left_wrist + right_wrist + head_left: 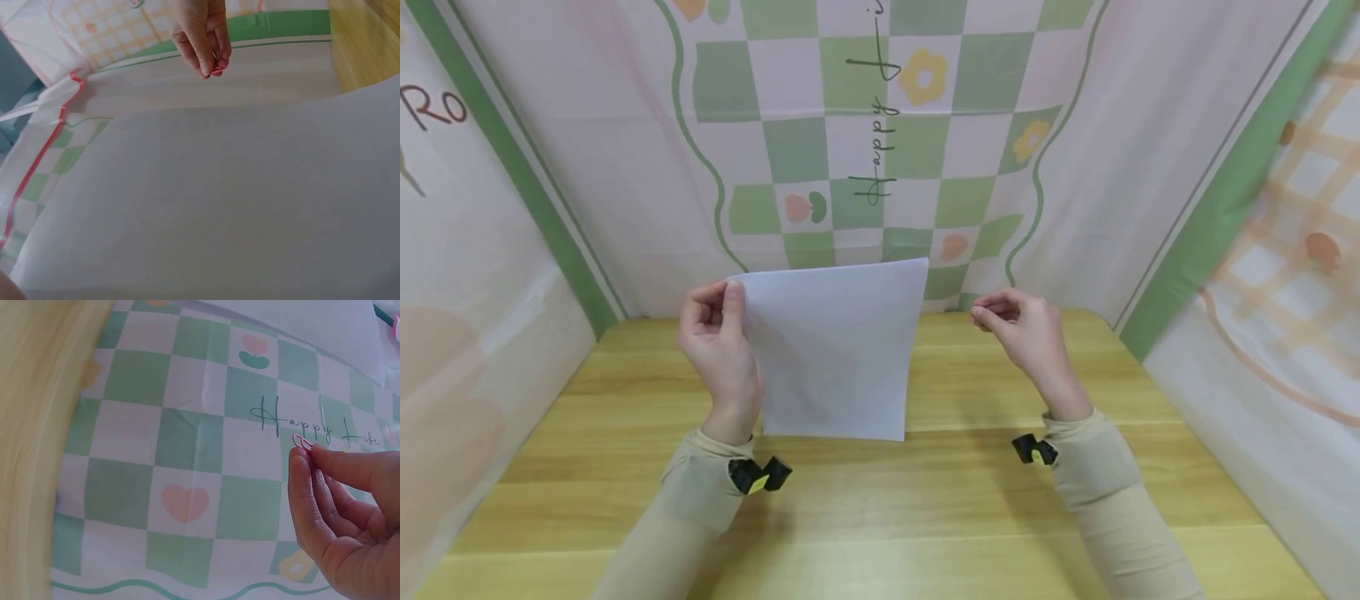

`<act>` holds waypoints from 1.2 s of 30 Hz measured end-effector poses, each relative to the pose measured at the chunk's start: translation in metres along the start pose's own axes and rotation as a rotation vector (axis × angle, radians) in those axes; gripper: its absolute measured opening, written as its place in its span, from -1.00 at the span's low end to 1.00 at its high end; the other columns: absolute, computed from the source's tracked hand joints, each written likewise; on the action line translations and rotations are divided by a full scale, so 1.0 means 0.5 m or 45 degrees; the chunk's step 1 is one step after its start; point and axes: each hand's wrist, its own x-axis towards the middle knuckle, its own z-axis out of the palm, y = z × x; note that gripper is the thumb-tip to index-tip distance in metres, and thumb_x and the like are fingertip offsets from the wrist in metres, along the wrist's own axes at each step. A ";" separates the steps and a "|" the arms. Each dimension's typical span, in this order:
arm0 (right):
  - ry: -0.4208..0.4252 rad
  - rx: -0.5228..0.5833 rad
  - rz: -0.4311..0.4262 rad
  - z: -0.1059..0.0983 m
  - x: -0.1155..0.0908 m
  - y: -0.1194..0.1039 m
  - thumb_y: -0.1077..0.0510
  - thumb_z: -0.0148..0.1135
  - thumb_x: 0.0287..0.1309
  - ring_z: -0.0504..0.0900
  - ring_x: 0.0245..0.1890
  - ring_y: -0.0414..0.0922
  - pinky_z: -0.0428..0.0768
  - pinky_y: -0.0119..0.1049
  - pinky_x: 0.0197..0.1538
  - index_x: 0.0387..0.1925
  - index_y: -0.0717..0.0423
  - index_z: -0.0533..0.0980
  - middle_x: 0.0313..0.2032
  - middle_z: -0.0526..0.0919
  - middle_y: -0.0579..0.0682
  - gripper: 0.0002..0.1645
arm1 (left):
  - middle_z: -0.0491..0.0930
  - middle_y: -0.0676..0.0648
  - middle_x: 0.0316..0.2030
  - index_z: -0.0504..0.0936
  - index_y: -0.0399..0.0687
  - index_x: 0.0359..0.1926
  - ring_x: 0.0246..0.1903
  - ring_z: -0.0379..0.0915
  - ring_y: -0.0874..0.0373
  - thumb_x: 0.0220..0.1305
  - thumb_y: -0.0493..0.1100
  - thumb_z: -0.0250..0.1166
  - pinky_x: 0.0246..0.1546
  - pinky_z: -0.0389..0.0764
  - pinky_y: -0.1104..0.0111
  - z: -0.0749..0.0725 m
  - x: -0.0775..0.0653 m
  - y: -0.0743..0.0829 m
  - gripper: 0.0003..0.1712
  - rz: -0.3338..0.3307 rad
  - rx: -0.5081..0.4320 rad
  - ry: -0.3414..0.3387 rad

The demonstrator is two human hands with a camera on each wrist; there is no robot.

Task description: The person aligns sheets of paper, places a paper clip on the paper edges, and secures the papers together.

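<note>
My left hand (724, 346) pinches white paper (835, 350) by its upper left corner, thumb on the near face. The paper hangs upright above the table and fills much of the left wrist view. Off to the right, my right hand (1028, 333) is raised at about the same height, apart from the paper. Between its thumb and fingertips it pinches a small pink paper clip (302, 443), whose wire loops stick out past the fingers. In the head view the fingers hide the clip.
Below both hands lies a wooden table (865, 517). A cloth backdrop (917, 142) with green and white checks rises behind it, and printed cloth walls stand at left and right. Each wrist wears a small black camera (760, 475) over a beige sleeve.
</note>
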 end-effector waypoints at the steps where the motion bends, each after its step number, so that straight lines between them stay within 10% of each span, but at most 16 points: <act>1: 0.001 0.002 -0.008 0.000 0.001 -0.003 0.03 0.24 0.21 0.70 -0.39 -0.12 0.54 -0.52 -0.39 -0.24 0.09 0.63 -0.37 0.73 0.00 -0.78 | 0.50 -0.14 -0.31 0.59 -0.15 -0.32 -0.29 0.42 0.10 0.19 -0.33 0.29 -0.21 0.46 0.42 0.000 0.000 0.000 -0.96 0.000 -0.002 -0.001; 36: 0.085 0.267 -0.159 -0.009 0.007 -0.103 0.07 0.31 0.13 0.69 -0.41 -0.21 0.59 -0.56 -0.28 -0.30 0.15 0.65 -0.39 0.72 0.03 -0.78 | 0.52 -0.09 -0.32 0.60 -0.13 -0.33 -0.29 0.42 0.10 0.18 -0.33 0.30 -0.20 0.45 0.41 0.006 -0.002 -0.006 -0.95 -0.008 -0.011 -0.003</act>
